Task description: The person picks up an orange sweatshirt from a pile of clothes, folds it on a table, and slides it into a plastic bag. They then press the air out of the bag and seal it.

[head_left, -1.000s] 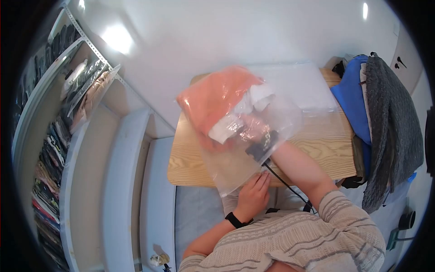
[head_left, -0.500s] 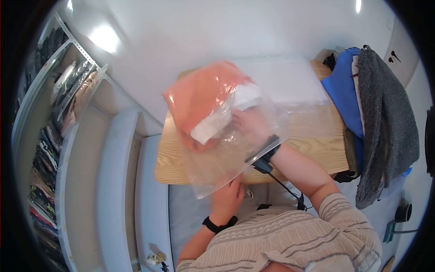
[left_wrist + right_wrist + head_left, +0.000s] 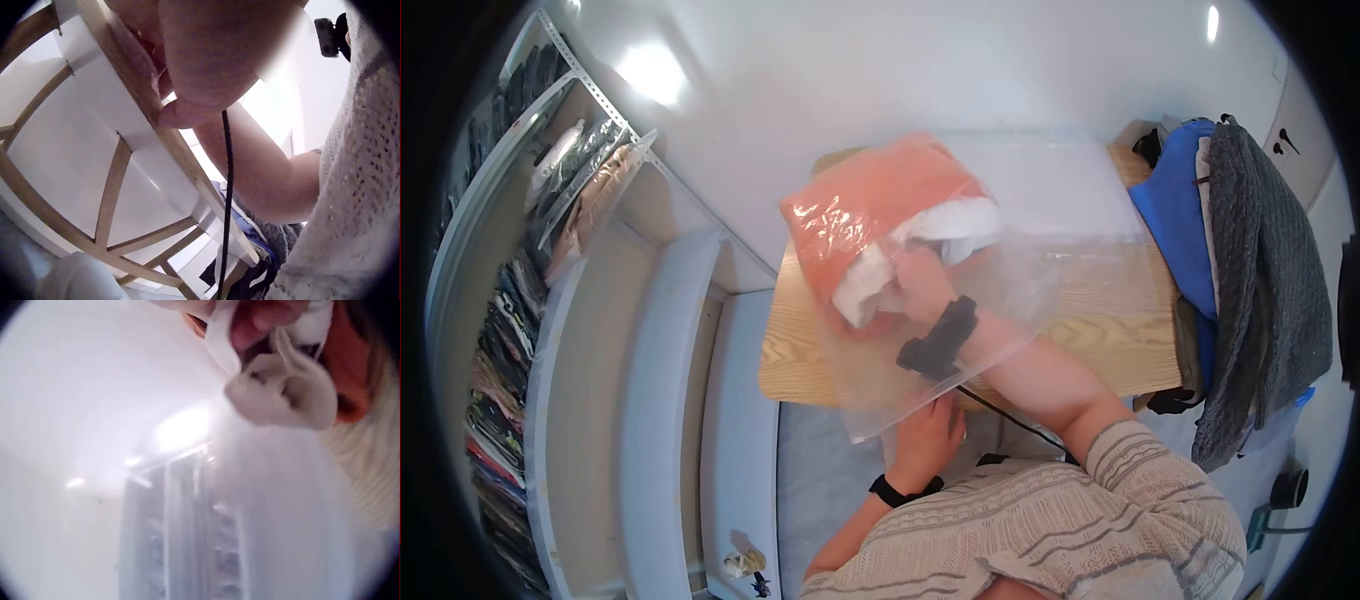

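An orange garment with white trim (image 3: 880,190) lies inside a clear plastic bag (image 3: 840,385) on the wooden table. My right hand (image 3: 922,285) reaches in through the bag's mouth, wrist and dark wrist strap under the film. Its fingers (image 3: 272,315) grip the white trim, whose folded edge (image 3: 281,400) hangs below them in the right wrist view. At the table's front edge, my left hand (image 3: 928,440) holds the bag at its open rim; its fingertips are partly hidden there. In the left wrist view, the left hand (image 3: 212,56) is close against the table edge.
Flat clear bags (image 3: 1050,190) are stacked at the table's back right. A blue garment (image 3: 1180,210) and a dark grey one (image 3: 1260,290) hang over the right side. Shelves with folded, bagged clothes (image 3: 505,350) stand left. A black cable (image 3: 1015,420) trails from my right wrist.
My right hand has moved deeper into the bag, up to the white trim. My left hand has shifted left along the bag's rim, then slightly back. The garment stays in the bag.
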